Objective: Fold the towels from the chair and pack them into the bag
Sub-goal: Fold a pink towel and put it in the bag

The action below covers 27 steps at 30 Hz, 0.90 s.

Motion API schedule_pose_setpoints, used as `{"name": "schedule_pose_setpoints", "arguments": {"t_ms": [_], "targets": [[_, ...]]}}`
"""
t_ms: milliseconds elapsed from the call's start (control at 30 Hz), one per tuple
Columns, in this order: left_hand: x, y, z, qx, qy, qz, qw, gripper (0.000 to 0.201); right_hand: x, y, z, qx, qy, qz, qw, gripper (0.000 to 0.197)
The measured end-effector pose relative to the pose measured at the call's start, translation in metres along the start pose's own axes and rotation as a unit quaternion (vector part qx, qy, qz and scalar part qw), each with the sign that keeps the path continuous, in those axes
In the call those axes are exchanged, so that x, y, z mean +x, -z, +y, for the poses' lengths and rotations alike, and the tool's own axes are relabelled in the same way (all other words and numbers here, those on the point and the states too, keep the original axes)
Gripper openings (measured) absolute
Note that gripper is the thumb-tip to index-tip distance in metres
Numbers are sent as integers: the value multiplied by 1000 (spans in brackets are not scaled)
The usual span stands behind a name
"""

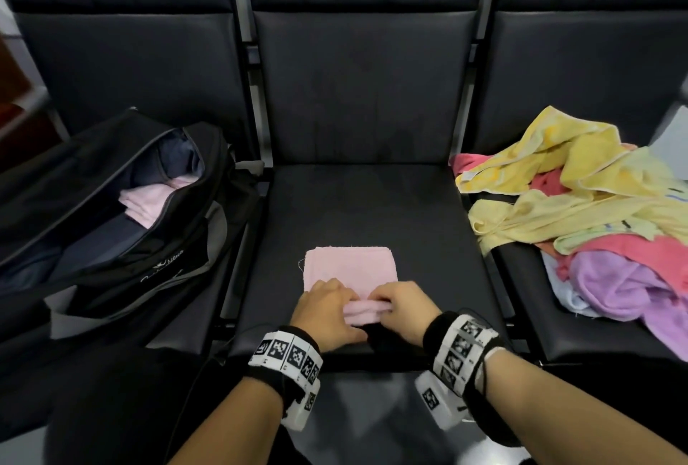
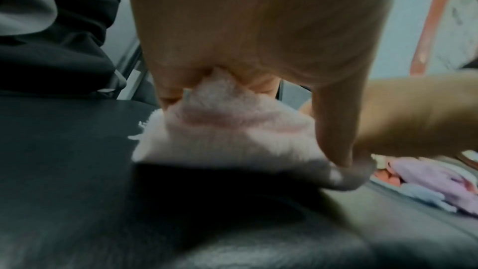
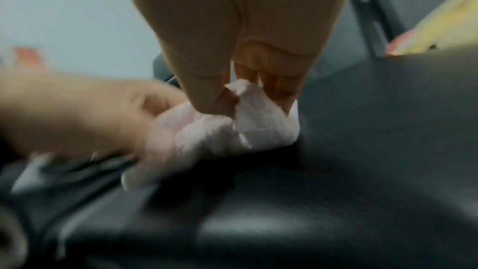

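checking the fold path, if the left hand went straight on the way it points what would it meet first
Probably only more of the pink towel it already pinches; the left hand points along it toward the seat back. Beyond that the seat looks free, though depth is unclear.

Dim, soft light in all three views; my two wrist views are blurring.

From the head view I am seeing an even, weak light coming from above, giving only a dull sheen on the black seat and a soft shadow under the hands, while the wide lens is bending the seat backs at the edges and the far right border is smearing. In the left wrist view the pink towel is looking fuzzy and the near seat is falling dark. In the right wrist view everything is smearing, and a pale glare is lying on the seat.
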<state>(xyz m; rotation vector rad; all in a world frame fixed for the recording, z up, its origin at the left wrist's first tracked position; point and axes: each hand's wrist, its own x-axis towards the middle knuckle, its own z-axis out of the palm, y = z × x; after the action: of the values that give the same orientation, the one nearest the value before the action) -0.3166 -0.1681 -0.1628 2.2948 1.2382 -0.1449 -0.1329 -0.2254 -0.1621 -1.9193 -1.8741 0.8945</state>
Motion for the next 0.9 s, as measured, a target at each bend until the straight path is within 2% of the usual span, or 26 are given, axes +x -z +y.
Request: {"name": "schedule_pose_setpoints", "arguments": {"t_ms": [133,233,333,367,467,567,633,733,800,900], "targets": [[3,5,-3,29,-7,50,998,17,-3,16,-1,49,-18,15,999,15],[6,9,-6,0,0,57,998,20,-8,12,-4,29,11,17,999,26],[8,11,-12,-55,7,59,997,23,-14,1,0,-87,58,-34,994,51],[9,11,-14,-73,8,57,996,23,-15,-1,3,-118,62,-43,990,51],[10,11,-18,-106,9,54,993,14,-13,-2,10,-101,35,7,994,27],[11,11,-24,-47,4,85,995,2,-7,5,15,0,-22,46,999,15],[10,12,-28,-27,7,83,996,10,-3,10,17,54,-44,54,996,11],[11,17,-32,-128,28,79,988,8,3,15,21,100,-56,75,991,8],[12,19,-37,-205,37,98,973,8,5,18,27,114,-77,96,986,4],[15,20,-38,-290,43,92,952,9,5,20,38,133,-111,122,977,7]]}}
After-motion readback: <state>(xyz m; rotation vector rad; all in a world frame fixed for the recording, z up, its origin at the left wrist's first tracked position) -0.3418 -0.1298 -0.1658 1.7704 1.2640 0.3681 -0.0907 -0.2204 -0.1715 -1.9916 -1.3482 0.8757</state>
